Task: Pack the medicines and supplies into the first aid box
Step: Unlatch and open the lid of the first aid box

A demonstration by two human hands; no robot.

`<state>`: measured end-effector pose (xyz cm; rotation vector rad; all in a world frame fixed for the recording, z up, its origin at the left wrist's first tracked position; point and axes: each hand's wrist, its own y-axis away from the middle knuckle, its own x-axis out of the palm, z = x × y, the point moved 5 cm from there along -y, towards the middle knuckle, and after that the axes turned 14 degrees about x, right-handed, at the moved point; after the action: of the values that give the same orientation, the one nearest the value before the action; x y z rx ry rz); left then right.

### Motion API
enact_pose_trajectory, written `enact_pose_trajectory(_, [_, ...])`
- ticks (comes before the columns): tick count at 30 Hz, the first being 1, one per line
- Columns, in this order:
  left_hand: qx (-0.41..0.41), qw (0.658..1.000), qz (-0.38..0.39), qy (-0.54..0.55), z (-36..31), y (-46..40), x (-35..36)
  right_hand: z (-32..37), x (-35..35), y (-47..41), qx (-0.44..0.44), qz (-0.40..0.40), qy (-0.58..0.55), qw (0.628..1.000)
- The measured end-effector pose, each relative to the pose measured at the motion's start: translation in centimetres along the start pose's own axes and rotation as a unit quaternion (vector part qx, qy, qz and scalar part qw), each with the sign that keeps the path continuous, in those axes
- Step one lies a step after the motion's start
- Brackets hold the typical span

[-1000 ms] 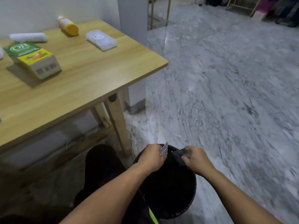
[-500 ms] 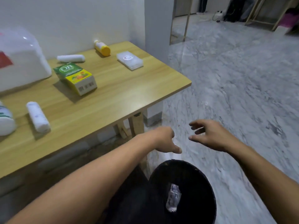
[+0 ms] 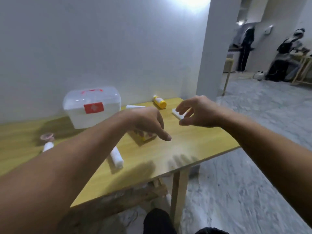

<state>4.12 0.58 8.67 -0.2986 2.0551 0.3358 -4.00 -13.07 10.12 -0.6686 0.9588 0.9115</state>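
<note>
A translucent white first aid box (image 3: pixel 92 107) with a red label stands closed at the back of the wooden table (image 3: pixel 194 149). My left hand (image 3: pixel 148 122) hovers empty over a yellow carton (image 3: pixel 147 138), mostly hiding it. My right hand (image 3: pixel 197 112) is empty with fingers spread, above a flat white case (image 3: pixel 179 114). A yellow-capped bottle (image 3: pixel 159 102) and a white tube (image 3: pixel 135 106) lie near the wall. A white gauze roll (image 3: pixel 116 157) lies in front of my left arm, another white roll (image 3: pixel 48 146) and a pink tape roll (image 3: pixel 47 136) to the left.
A white wall runs behind the table and a pillar (image 3: pixel 214 48) stands at its right end. The table's right edge drops to a grey marble floor (image 3: pixel 244 174). Two people (image 3: pixel 246 48) stand at wooden benches far back on the right.
Both hands let go of a wrapper into the black bin on the floor, then rose over the table. The view swung up from the bin to the table and box.
</note>
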Motion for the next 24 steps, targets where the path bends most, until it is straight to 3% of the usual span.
enact_pose_trajectory(9, [-0.116,0.982,-0.122,-0.089,12.9,6.0,-8.4,11.6,5.4,-7.0,-0.11,-0.036,0.046,0.992])
enact_pose_trajectory(15, [-0.157,0.936,-0.291,-0.121,20.1,9.5,-12.3,17.6,10.1,-10.0,-0.18,-0.087,0.046,0.979])
enact_pose_trajectory(19, [-0.179,0.916,-0.342,-0.112,23.6,9.9,-13.1,19.9,13.2,-11.6,-0.27,-0.127,0.067,0.952])
enact_pose_trajectory(24, [-0.16,0.91,-0.371,-0.093,24.6,8.5,-12.9,19.7,15.6,-14.2,-0.247,-0.151,0.101,0.952])
